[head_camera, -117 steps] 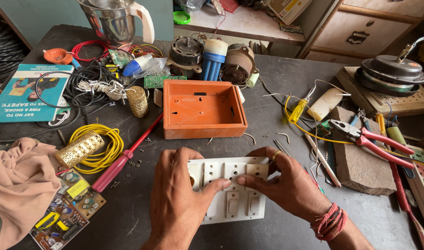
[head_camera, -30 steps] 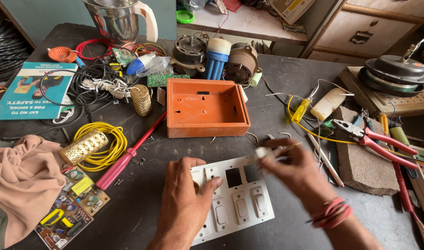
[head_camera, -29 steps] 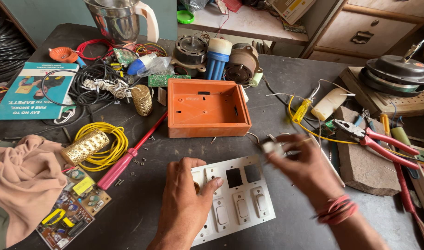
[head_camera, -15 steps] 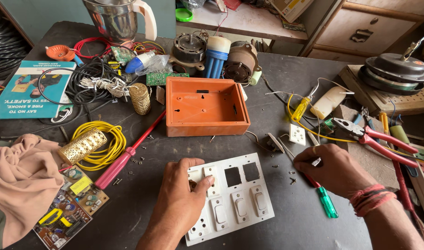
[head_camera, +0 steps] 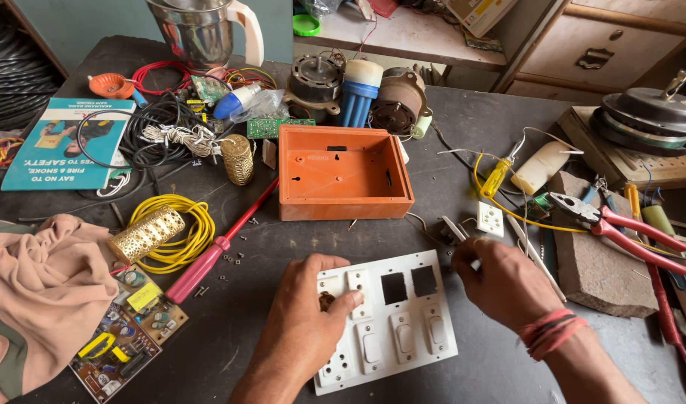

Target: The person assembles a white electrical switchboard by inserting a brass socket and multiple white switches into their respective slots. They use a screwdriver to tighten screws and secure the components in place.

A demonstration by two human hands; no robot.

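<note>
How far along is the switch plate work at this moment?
Done: the white switch plate carries its lower switches and sockets. In hand: the left hand presses the plate down; the right hand is at its right edge. Left: two square openings are empty, and the orange box sits apart.

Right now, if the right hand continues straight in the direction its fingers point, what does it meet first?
The right hand points up-left. First in line is probably the small grey part at its fingertips, then the orange box; depth is unclear.
</note>
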